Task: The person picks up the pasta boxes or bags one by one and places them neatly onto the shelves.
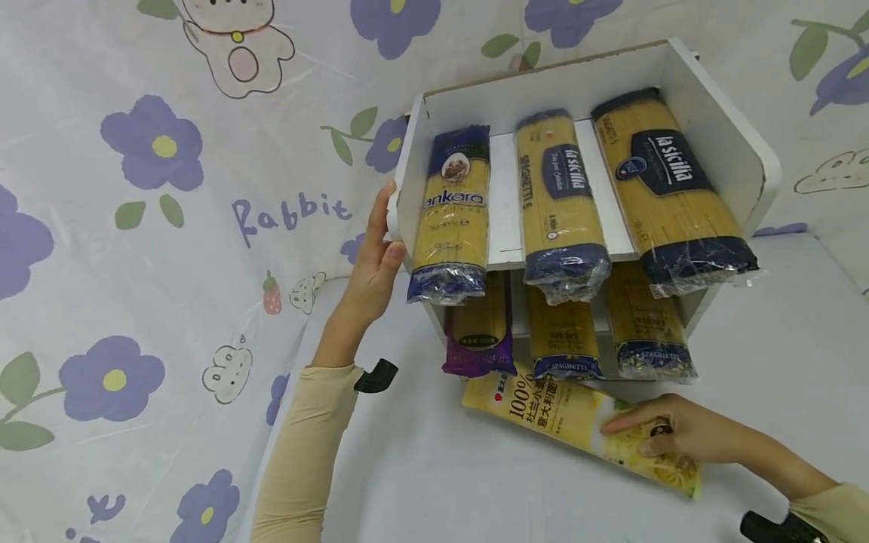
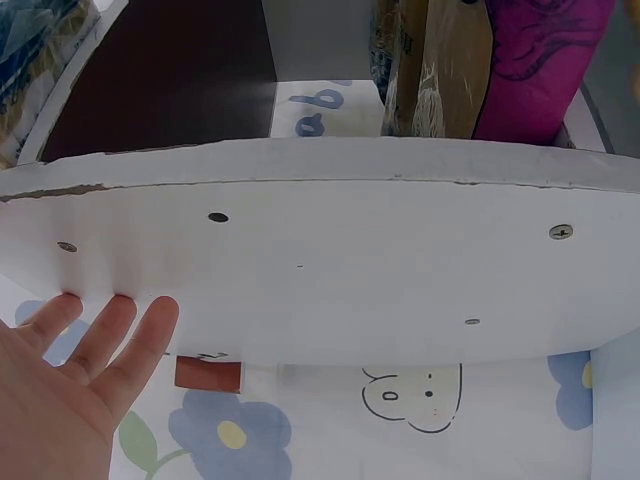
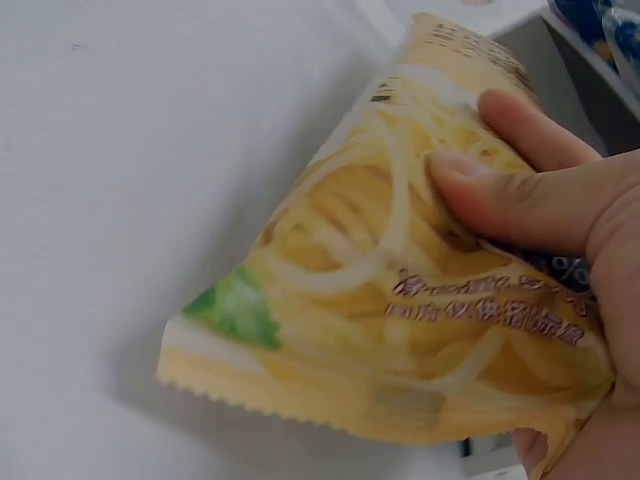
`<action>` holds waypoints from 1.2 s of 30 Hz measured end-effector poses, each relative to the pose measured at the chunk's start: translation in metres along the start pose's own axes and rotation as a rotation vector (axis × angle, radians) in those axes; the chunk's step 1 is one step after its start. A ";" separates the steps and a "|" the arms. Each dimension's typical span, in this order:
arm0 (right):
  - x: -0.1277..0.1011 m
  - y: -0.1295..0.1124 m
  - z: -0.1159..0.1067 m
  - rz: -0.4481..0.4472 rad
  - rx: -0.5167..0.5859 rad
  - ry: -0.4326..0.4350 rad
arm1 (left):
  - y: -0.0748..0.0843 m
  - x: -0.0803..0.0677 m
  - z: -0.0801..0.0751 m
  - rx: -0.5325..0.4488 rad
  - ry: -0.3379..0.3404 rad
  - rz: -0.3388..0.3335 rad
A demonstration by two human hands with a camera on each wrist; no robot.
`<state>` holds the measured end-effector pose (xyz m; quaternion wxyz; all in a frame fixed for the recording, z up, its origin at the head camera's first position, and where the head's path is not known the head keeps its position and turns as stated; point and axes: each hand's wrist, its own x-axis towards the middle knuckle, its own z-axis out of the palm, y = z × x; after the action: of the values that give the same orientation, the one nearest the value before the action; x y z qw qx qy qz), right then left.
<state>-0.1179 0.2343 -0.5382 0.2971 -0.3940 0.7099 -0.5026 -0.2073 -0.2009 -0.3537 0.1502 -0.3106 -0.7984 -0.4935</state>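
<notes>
Two hands work at a small white shelf unit standing on a white table. At about ten o'clock from the table's middle, the left hand lies flat with straight fingers against the unit's outer side panel, steadying it. At five o'clock, the right hand grips one end of a yellow pasta packet that lies on the table just in front of the unit; the wrist view shows the thumb curled over the packet, with at least one finger under its far edge. Three spaghetti packs lean on the upper shelf, their lower ends hanging past its front edge, and three more stand below, one with a purple end. As a judgement, the overhanging upper packs look ready to slide out if the unit is jolted or tipped, and the long packet, held by one end, could sag or knock the lower packs when moved.
</notes>
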 end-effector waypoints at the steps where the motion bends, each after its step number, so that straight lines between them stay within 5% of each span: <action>1: -0.001 0.002 0.000 0.005 0.028 0.008 | 0.000 0.000 0.000 0.004 -0.001 -0.002; 6: -0.002 0.013 0.009 0.062 0.117 0.165 | 0.000 0.000 0.000 0.006 -0.005 -0.001; 11: 0.001 0.022 0.021 0.172 0.043 0.444 | -0.001 0.000 0.000 0.003 -0.005 0.004; 16: -0.001 0.030 0.030 0.307 -0.030 0.605 | -0.002 0.000 0.002 -0.005 -0.009 -0.006; 22: 0.000 0.035 0.045 0.328 0.094 0.764 | -0.001 0.000 0.001 -0.028 -0.013 0.012; 27: 0.000 0.032 0.054 0.333 0.184 0.817 | -0.001 0.000 0.001 -0.020 -0.015 0.009; 32: 0.005 0.025 0.055 0.426 0.090 0.783 | -0.001 -0.001 0.000 -0.016 -0.005 0.005; 36: 0.006 0.021 0.052 0.417 -0.026 0.729 | -0.002 0.000 0.000 -0.007 -0.004 0.001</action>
<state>-0.0834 0.2081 -0.5749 0.1169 -0.0422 0.8394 -0.5291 -0.2081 -0.2014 -0.3553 0.1479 -0.3123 -0.7968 -0.4957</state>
